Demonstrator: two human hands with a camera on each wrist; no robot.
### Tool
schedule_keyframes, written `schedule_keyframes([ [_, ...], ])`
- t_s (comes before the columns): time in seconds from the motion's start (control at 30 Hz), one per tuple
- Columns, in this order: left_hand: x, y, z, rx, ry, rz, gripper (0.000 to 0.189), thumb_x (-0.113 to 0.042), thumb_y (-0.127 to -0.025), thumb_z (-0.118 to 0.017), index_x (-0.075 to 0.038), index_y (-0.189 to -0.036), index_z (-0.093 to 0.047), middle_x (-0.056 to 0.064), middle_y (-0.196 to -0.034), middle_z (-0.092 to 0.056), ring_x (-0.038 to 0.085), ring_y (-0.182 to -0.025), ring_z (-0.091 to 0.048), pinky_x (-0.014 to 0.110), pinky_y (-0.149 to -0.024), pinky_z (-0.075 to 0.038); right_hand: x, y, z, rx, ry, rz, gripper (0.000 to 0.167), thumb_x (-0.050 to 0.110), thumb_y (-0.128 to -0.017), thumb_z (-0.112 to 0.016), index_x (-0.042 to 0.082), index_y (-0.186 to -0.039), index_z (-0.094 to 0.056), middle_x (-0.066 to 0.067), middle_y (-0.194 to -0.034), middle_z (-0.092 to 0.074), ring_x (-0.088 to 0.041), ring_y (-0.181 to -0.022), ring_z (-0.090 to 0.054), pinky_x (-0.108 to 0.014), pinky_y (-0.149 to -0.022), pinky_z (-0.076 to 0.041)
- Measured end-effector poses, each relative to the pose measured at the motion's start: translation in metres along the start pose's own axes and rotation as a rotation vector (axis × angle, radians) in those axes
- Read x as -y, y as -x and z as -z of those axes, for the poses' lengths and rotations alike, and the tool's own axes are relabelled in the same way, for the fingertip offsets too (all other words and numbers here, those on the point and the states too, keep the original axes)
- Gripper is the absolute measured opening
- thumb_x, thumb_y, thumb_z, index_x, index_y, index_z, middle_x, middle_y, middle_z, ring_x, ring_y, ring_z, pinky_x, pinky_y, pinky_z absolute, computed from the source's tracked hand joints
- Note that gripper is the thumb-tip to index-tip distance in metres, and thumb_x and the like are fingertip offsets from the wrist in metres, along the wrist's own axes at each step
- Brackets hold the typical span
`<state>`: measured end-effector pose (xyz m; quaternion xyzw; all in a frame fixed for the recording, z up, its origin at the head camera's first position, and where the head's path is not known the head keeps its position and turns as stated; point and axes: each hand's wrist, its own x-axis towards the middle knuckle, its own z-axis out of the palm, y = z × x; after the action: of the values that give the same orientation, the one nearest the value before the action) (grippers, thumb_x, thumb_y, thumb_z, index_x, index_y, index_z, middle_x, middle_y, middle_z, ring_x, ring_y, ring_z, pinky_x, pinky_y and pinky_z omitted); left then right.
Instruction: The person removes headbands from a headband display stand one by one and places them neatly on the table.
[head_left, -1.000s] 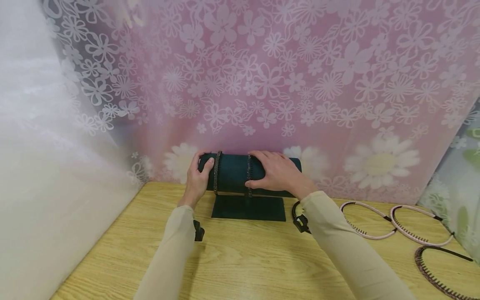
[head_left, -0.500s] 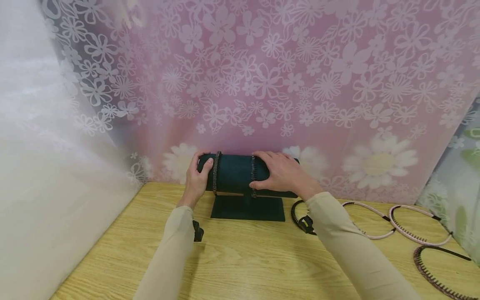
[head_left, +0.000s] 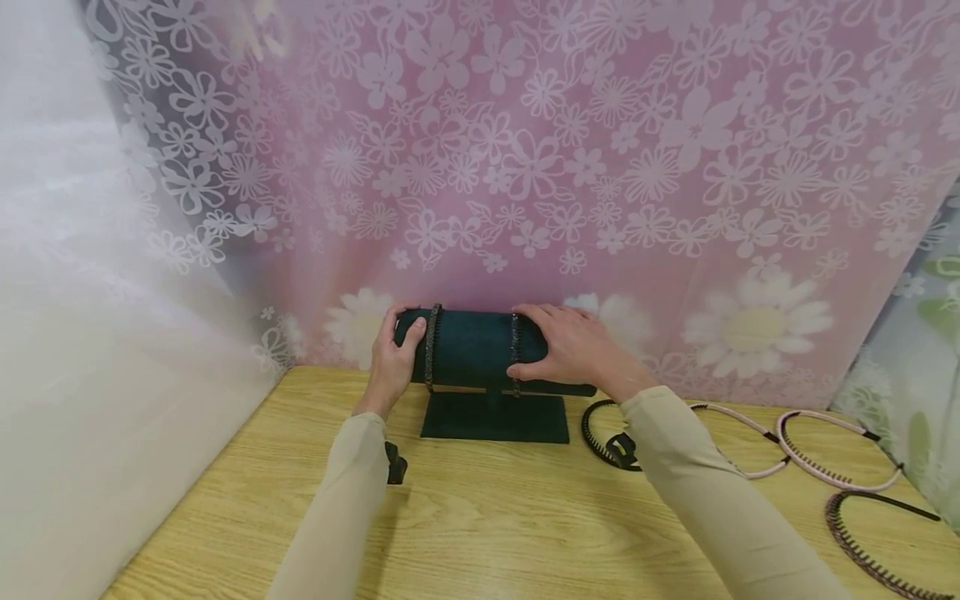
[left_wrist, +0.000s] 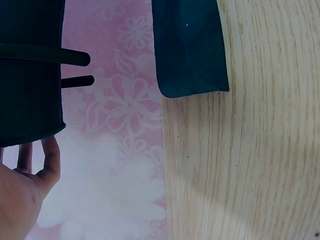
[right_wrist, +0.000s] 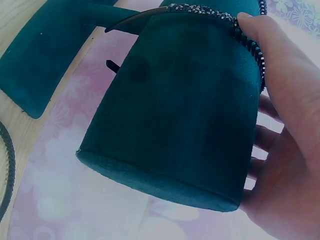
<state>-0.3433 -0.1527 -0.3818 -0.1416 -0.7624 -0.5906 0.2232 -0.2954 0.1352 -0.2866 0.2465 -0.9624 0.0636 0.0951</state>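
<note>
Green roll stand (head_left: 476, 348) at far middle of bench (head_left: 480, 517). Left hand (head_left: 392, 360) curled round its left end, probably bracing it, just beside left headband (head_left: 431, 350). Right hand (head_left: 576, 343) grips right headband (head_left: 515, 340), thumb near, fingers far, presumably to control both sides evenly.

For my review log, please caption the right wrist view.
Right hand, its thumb on a sparkly toothed headband that straddles the dark teal roll of a display stand.

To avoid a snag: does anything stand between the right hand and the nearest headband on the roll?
Nothing visible does: the right hand touches that headband on the green roll.
</note>
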Motion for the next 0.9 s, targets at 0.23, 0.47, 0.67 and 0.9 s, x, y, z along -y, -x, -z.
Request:
schedule_keyframes([
  [0.23,-0.001,-0.001,-0.001,-0.014,0.006,-0.013,0.050,-0.042,-0.105,-0.055,-0.013,-0.145,-0.050,0.004,-0.144,-0.055,0.024,-0.123,-0.054,0.049,-0.108,-0.042,-0.003,0.002,0.002,-0.007,-0.010,0.003,0.097,0.068,-0.081,-0.074,0.021,-0.158,-0.039,-0.013,-0.156,-0.049,-0.040,-0.138,-0.051,-0.064,-0.114,-0.037],
  [0.47,-0.001,-0.001,0.000,-0.008,-0.013,-0.013,0.052,-0.044,-0.105,-0.054,-0.013,-0.146,-0.049,0.004,-0.146,-0.053,0.025,-0.126,-0.053,0.051,-0.111,-0.041,-0.007,0.004,0.000,-0.003,-0.006,0.001,0.097,0.067,-0.081,-0.074,0.020,-0.158,-0.038,-0.013,-0.157,-0.047,-0.041,-0.139,-0.049,-0.065,-0.115,-0.035],
  [0.67,0.001,0.000,0.000,-0.009,-0.005,-0.008,0.051,-0.043,-0.105,-0.055,-0.013,-0.145,-0.049,0.004,-0.144,-0.055,0.025,-0.123,-0.054,0.051,-0.108,-0.042,-0.009,0.007,0.000,-0.019,0.007,0.009,0.096,0.066,-0.082,-0.074,0.019,-0.158,-0.039,-0.015,-0.156,-0.049,-0.042,-0.137,-0.051,-0.064,-0.114,-0.037],
  [0.9,-0.003,0.001,-0.001,-0.004,0.019,0.004,0.047,-0.038,-0.105,-0.055,-0.013,-0.145,-0.050,0.008,-0.144,-0.054,0.029,-0.124,-0.053,0.052,-0.108,-0.042,-0.012,0.011,0.000,-0.008,-0.002,-0.010,0.096,0.066,-0.082,-0.074,0.020,-0.158,-0.038,-0.015,-0.157,-0.048,-0.043,-0.138,-0.050,-0.066,-0.114,-0.034],
])
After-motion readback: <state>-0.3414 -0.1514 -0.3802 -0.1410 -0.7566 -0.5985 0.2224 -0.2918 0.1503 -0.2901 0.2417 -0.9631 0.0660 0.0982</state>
